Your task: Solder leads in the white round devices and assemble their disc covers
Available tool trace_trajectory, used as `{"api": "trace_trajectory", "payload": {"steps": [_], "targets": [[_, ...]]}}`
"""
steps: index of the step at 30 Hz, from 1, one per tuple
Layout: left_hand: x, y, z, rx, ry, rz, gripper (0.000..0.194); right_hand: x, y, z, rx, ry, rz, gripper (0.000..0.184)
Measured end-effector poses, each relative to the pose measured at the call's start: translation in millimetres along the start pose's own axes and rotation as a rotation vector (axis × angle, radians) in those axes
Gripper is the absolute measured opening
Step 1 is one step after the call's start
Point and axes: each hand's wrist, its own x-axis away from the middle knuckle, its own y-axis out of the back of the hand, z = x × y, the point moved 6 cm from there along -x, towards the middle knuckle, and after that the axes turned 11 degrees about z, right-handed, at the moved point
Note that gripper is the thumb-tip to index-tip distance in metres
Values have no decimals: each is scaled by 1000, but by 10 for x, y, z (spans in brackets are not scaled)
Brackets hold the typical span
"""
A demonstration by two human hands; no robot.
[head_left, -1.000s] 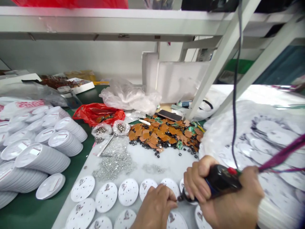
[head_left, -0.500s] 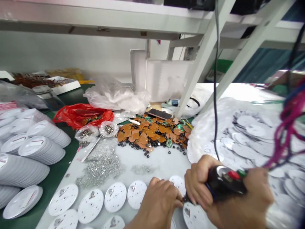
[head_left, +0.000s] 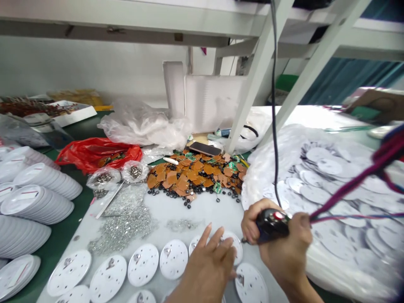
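My right hand (head_left: 288, 256) is wrapped round a black electric screwdriver (head_left: 267, 227) with a red button, its tip pointing left. A black cord rises from the tool. My left hand (head_left: 208, 265) lies with fingers spread over a white round plate (head_left: 237, 248), which it partly covers; the screwdriver tip is close to that plate's right edge. Another white round plate (head_left: 252, 288), with small holes and a metal piece, lies just below. More such plates (head_left: 143, 264) lie in rows to the left, each bearing a small metal piece.
Small silvery screws (head_left: 126, 227) are scattered behind the plates. Beyond lies a heap of brown circuit boards (head_left: 189, 172) with black round parts. Stacked white dishes (head_left: 38, 206) stand left, beside a red bag (head_left: 97, 153). A plastic bag of white discs (head_left: 331, 181) is at right. A shelf post (head_left: 252, 80) slants down behind.
The view has shifted a little to the right. My left fingers have spread out from a closer grip, and the screwdriver in my right hand has moved up, away from the lower plate.
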Motion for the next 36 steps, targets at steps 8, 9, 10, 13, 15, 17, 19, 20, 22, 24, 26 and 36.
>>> {"api": "trace_trajectory", "payload": {"steps": [8,9,10,13,15,17,19,20,22,24,26,36], "targets": [[100,-136,-49,-138,-33,28,26,-76,45,-196,2,-17,50,70],[96,-147,-50,-135,-35,50,27,-81,46,-210,-1,-22,51,69],[94,-156,-49,-132,-30,60,27,-86,47,-221,-3,-24,52,68],[99,-149,-48,-138,-5,-11,22,-93,50,-239,-4,-20,57,67],[106,-124,-50,-148,6,-78,20,-90,53,-247,-5,-18,58,66],[103,-119,-53,-146,-8,-74,20,-84,46,-260,-3,-18,71,64],[95,-127,-45,-133,-24,-21,22,-76,31,-280,3,-17,91,61],[91,-132,-41,-126,-34,9,24,-73,21,-291,7,-15,103,61],[85,-139,-31,-114,-45,55,28,-65,5,-305,13,-17,120,62],[81,-138,-25,-111,-46,77,30,-56,-11,-293,21,-24,135,62],[77,-137,-25,-107,-47,86,31,-50,-32,-242,30,-29,151,64],[111,-87,-37,-123,-80,78,32,-274,-352,-188,-103,86,49,66]]}}
